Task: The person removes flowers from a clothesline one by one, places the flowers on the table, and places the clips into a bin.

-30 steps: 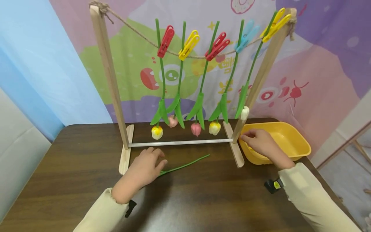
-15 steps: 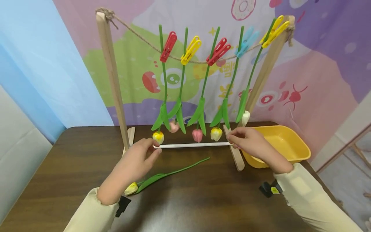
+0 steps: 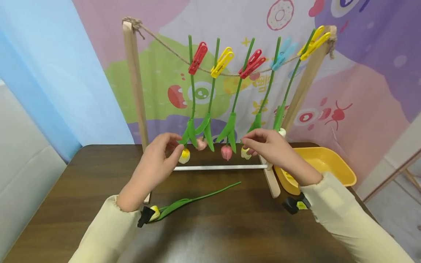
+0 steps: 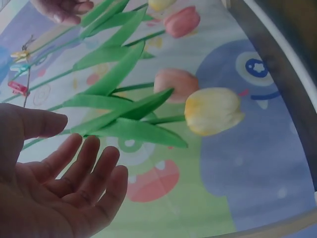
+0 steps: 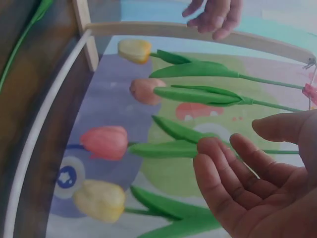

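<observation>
So a second ago the left hand (image 3: 156, 157) was down low by the loose tulip (image 3: 177, 207) on the table (image 3: 210, 233), and the right hand (image 3: 269, 146) was over at the yellow basin (image 3: 329, 159). Now both have come up to bloom height at the hanging row, closer to each other, and the loose tulip's flower end shows, though a wrist strap (image 3: 144, 216) covers a bit of it. My read: the attention's on the tulips already pegged up, not the one lying down. Both hands look empty to me, apart from each other, fingers loosely bent with the thumbs clear of the fingertips. The left one is right beside the leftmost yellow-white tulip (image 3: 184, 156), overlapping its leaves in the head view; can't tell if it's actually touching. The right one sits in front of the other yellow-white tulip (image 3: 245, 153) and hides part of it, same deal on contact. The pale pink tulip (image 3: 201, 144) and deeper pink tulip (image 3: 226, 152) hang between the hands. The loose one's below, nearer the left wrist, stem pointing rightward, unpegged.
</observation>
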`<state>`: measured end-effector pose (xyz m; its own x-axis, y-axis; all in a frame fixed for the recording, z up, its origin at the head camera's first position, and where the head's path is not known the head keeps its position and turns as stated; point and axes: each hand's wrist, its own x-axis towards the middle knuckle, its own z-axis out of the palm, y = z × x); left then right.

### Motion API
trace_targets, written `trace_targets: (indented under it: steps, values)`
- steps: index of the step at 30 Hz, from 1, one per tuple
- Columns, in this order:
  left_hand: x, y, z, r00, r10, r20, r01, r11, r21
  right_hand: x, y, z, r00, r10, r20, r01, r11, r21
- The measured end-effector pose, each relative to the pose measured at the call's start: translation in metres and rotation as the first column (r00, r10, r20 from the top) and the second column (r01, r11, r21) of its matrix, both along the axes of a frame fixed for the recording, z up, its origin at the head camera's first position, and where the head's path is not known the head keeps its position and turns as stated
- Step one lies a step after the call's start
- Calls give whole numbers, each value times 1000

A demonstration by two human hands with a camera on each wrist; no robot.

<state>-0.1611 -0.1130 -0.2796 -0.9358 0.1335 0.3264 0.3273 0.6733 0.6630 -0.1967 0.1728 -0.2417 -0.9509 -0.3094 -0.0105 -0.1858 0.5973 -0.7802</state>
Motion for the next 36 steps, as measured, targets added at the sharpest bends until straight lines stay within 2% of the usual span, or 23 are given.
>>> trace_targets:
  steps: [10,15,23,27,31,36]
  values:
    - [-15,5,21,999,19,-36,-15,994,106,-1,-22,28,999,11,-45,-14,998,-55]
    - [-20,11,31,999,13,-52,-4,986,169,0,-36,46,995,17,-101,-28,994,-109]
    - [-31,17,41,986,69,-150,-24,959,283,4,-63,76,978,-35,-208,-25,959,-283]
    - [-36,21,46,986,70,-154,-17,948,319,5,-72,89,971,-57,-234,-29,938,-347]
    - [-41,24,49,990,43,-136,9,933,360,6,-82,102,965,-60,-257,-40,930,-367]
    - [-46,27,52,993,20,-120,32,910,413,8,-94,116,952,-63,-299,-38,947,-319]
